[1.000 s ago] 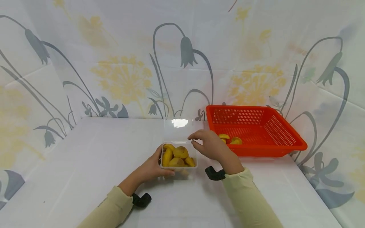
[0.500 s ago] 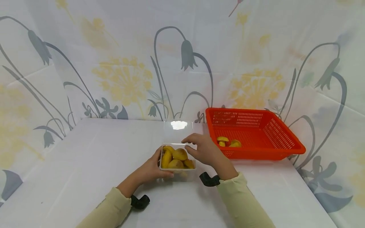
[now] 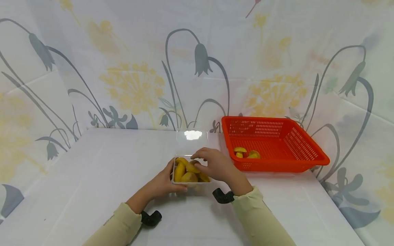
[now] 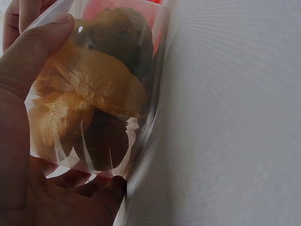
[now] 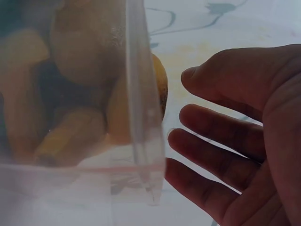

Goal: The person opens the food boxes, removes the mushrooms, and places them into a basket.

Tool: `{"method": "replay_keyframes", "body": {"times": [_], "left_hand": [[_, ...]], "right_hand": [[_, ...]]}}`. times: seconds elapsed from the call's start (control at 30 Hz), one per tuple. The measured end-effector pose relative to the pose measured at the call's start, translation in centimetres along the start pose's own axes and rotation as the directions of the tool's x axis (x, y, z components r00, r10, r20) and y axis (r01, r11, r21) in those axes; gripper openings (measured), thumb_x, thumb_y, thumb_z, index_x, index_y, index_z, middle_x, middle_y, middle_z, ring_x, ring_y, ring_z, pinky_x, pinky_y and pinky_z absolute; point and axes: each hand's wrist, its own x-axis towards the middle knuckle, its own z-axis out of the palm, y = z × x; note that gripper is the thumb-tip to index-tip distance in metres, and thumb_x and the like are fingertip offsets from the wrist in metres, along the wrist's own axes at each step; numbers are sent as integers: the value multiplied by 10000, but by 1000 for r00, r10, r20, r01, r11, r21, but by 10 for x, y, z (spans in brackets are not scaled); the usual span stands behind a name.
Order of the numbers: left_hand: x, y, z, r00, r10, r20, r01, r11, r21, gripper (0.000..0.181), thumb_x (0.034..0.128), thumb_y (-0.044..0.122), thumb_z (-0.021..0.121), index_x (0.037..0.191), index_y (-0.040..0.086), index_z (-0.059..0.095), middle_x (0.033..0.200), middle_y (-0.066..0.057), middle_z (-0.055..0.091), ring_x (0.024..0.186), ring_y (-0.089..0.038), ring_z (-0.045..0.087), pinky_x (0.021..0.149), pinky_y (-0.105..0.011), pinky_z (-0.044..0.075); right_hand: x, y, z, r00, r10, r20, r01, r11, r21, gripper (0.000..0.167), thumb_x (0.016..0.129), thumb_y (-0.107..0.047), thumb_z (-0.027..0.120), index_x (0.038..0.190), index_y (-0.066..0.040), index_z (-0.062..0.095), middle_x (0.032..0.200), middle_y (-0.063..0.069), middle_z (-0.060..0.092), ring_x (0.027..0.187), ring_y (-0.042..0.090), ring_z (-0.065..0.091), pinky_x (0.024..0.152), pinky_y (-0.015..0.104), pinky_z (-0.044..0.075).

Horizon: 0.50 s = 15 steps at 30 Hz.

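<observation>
Left hand (image 3: 163, 182) grips clear, rectangular plastic box (image 3: 191, 183), long side 9-to-3; right hand (image 3: 217, 166), fingers loosely spread, at its 2 o'clock corner, yellow, round-capped mushrooms (image 3: 189, 177) inside lying toward fingertips' 8 o'clock.

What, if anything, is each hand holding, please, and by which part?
The left hand holds the clear box by its left end; whether the right hand grips a mushroom is unclear.
</observation>
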Motion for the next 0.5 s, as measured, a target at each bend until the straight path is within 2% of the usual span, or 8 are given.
{"method": "replay_keyframes", "body": {"times": [0.27, 0.5], "left_hand": [[1, 1, 0, 1000, 21, 0, -21, 1000, -3, 1169, 683, 453, 857, 1554, 217, 113, 1531, -50, 360, 1379, -287, 396, 1137, -552, 327], [1, 1, 0, 1000, 8, 4, -8, 1000, 3, 1177, 675, 486, 850, 1555, 231, 110, 1549, -55, 330, 1384, -297, 388, 1136, -560, 324]], "right_hand": [[2, -4, 5, 997, 13, 73, -15, 999, 29, 266, 886, -248, 710, 1146, -192, 700, 1134, -47, 670, 1031, 138, 609, 902, 322, 560], [2, -5, 9, 993, 26, 112, -29, 999, 32, 279, 894, -235, 698, 1169, -189, 691, 1190, -35, 648, 1068, 141, 594, 909, 294, 552]]}}
